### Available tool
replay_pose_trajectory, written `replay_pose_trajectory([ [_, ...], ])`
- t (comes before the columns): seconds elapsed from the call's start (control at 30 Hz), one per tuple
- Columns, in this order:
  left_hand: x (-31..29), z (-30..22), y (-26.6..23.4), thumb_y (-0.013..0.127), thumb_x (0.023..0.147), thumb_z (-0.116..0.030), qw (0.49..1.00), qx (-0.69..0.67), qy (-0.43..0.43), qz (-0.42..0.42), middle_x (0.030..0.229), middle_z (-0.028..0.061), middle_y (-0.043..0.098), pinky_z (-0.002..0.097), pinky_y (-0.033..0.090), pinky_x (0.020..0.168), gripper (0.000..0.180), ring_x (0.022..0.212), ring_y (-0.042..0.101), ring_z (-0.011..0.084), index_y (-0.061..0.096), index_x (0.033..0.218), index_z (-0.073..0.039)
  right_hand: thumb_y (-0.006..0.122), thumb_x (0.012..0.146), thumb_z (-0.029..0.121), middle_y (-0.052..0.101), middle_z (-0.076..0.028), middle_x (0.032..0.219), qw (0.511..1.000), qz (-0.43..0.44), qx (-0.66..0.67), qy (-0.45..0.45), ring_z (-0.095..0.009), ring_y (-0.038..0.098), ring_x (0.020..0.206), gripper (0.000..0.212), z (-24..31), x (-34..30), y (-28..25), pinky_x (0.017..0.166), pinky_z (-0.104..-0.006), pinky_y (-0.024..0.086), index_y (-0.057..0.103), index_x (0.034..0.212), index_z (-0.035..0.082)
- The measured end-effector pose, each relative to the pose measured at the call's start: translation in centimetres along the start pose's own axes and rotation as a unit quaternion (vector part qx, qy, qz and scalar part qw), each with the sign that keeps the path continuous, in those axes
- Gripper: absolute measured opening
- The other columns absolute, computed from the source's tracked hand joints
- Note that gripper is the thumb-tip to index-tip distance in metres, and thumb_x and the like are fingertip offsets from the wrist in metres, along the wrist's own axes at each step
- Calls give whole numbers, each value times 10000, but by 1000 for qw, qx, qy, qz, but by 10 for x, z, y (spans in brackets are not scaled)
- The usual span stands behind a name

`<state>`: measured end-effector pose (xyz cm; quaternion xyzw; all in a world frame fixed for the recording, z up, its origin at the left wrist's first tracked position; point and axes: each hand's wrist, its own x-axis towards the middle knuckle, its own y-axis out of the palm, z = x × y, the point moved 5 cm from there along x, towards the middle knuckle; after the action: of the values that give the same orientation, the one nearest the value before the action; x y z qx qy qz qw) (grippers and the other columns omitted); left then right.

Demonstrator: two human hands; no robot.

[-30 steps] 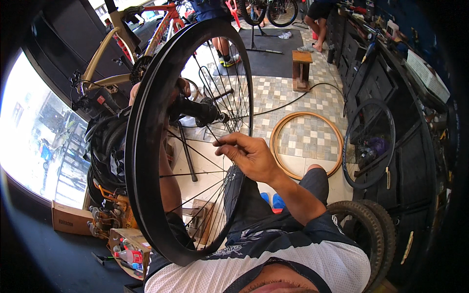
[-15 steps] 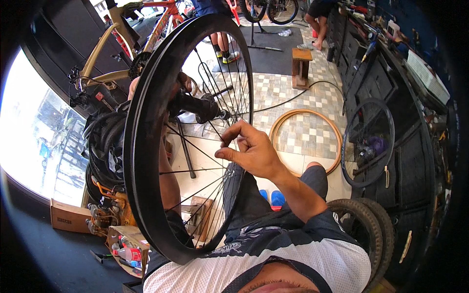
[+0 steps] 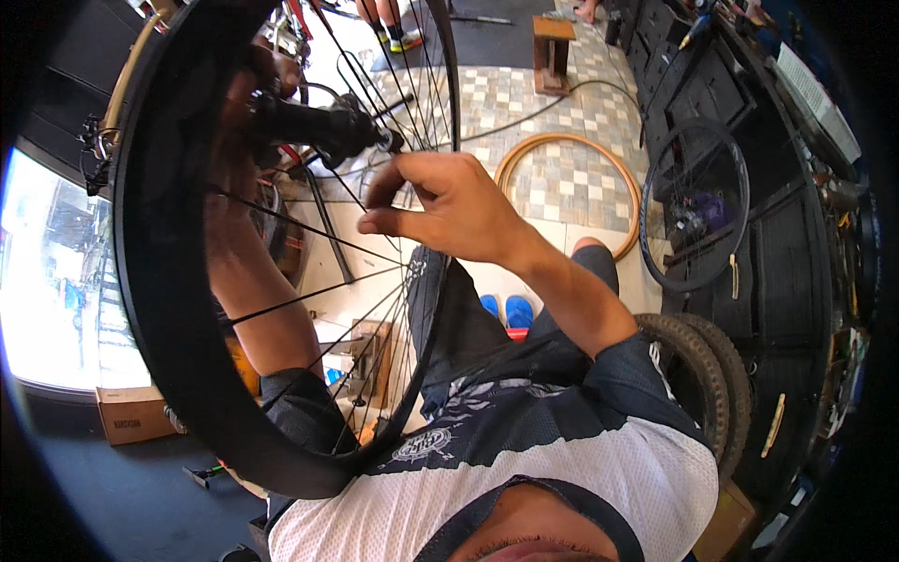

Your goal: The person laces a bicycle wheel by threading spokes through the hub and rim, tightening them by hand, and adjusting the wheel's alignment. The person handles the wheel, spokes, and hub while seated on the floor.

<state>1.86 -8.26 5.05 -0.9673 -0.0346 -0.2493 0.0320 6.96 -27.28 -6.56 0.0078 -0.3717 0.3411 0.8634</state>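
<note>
One spoked wheel is tilting before the person, overlapping a shirt bearing a pale emblem, with lettering marking a cardboard box at left. The right hand is curving near the black hub, fingers narrowly spaced, any pinch impossible to tell; the left hand is lying at the hub's far end, grip unclear. Tiled floor is stretching beyond the wheel's right edge.

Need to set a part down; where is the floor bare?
Bare tiled floor shows inside the tan hoops and between them and the wooden stool, though a hose crosses there. At lower left, dark floor is bare below the cardboard box. Crowded: around the held wheel and at right, where another wheel and knobby tires stand by black cabinets.
</note>
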Motion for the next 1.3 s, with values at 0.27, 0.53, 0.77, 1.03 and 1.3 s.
replay_pose_trajectory([
  [0.27, 3, -5, -4, 798, 957, -261, 999, -33, 10, 31, 1087, 45, 532, 339, 464, 983, 281, 1073, 546, 220, 648, 1098, -70, 835, 915, 240, 773, -83, 882, 999, 22, -14, -34, -187, 709, 754, 220, -2, 6, 8, 660, -315, 527, 778, 993, 42],
  [0.53, 1, -4, -5, 790, 968, -277, 999, -41, 20, -1, 1090, 52, 503, 326, 468, 989, 299, 1076, 524, 226, 636, 1087, -51, 753, 966, 131, 786, -119, 945, 997, 18, -17, -76, -237, 755, 818, 167, -3, 2, 4, 717, -320, 573, 786, 1091, 24],
  [0.77, 0, -1, -18, 755, 995, -293, 994, -96, 26, 35, 1079, 59, 492, 328, 463, 983, 301, 1061, 516, 232, 631, 1090, -36, 737, 995, 360, 789, -108, 978, 998, -48, -22, -18, -215, 750, 795, 309, -3, 23, -66, 751, -352, 592, 807, 1085, 73],
  [1.03, 0, -8, -1, 719, 1022, -349, 997, -36, 55, 43, 1067, 51, 495, 353, 441, 929, 289, 1030, 503, 230, 651, 1097, -78, 836, 906, 327, 691, -131, 1259, 952, -79, -209, -212, -243, 665, 1155, 513, 45, 110, -128, 1016, -382, 516, 680, 1329, 84],
  [1.3, -2, -7, 0, 690, 1038, -370, 997, -33, 45, 60, 1061, 47, 493, 351, 407, 904, 289, 1007, 490, 232, 654, 1102, -90, 854, 854, 437, 691, -144, 1290, 834, -104, -392, -374, -345, 661, 1179, 604, 57, 148, -88, 1035, -451, 517, 683, 1321, 94],
])
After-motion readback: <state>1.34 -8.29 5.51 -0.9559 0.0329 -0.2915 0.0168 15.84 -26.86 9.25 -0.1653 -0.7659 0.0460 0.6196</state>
